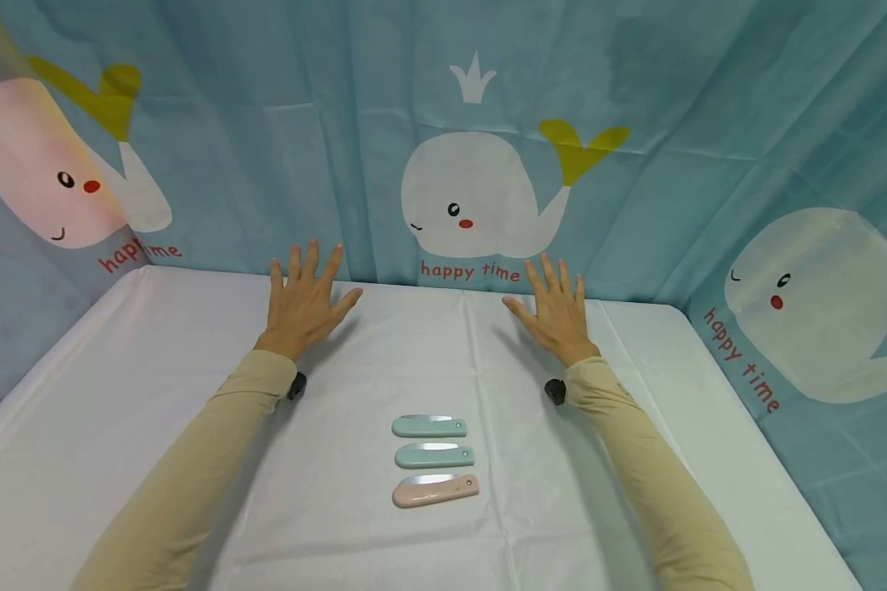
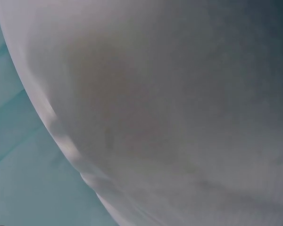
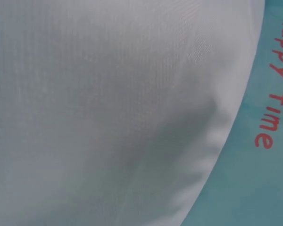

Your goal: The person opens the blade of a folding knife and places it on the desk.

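Note:
Both hands are stretched out with fingers spread and hold nothing. The left hand (image 1: pixel 303 300) is over the far left part of the white table, the right hand (image 1: pixel 554 316) over the far right part. Shadows fall beside them on the cloth. Between the forearms, nearer the front, three small knives lie in a column: a mint green knife (image 1: pixel 429 427), a second mint green knife (image 1: pixel 434 456) and a pink knife (image 1: pixel 436 491), slightly tilted. A strip of silver blade shows along each handle's far edge. Neither wrist view shows a hand or a knife.
A white cloth (image 1: pixel 355 525) with creases covers the table. Blue curtains (image 1: pixel 266 148) printed with whales and "happy time" stand behind it and at both sides. A small black device (image 1: pixel 296 386) sits at the left wrist, another black device (image 1: pixel 556 391) at the right.

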Action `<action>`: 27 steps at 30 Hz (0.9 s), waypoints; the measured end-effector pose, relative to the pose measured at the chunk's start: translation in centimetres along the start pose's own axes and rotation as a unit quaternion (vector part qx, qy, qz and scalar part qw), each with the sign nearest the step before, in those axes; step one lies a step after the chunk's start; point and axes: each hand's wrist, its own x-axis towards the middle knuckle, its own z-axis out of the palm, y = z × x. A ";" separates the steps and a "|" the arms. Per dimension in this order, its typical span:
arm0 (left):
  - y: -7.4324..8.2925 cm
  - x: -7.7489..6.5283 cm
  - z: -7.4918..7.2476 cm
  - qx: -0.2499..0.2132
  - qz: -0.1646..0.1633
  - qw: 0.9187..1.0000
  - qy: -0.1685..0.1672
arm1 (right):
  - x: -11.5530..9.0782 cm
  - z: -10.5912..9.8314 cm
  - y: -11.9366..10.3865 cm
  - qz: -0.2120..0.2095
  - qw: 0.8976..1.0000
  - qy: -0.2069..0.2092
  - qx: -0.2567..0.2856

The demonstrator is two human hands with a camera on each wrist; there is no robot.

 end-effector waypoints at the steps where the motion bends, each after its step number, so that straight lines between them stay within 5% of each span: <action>1: 0.0 0.0 0.0 0.000 -0.001 1.000 -0.001 | -0.1 -0.1 0.0 0.000 1.000 0.001 0.002; 27: 2.6 -2.2 -1.2 -0.031 0.003 0.999 0.009 | -3.1 -1.2 -2.5 -0.036 0.998 -0.011 0.042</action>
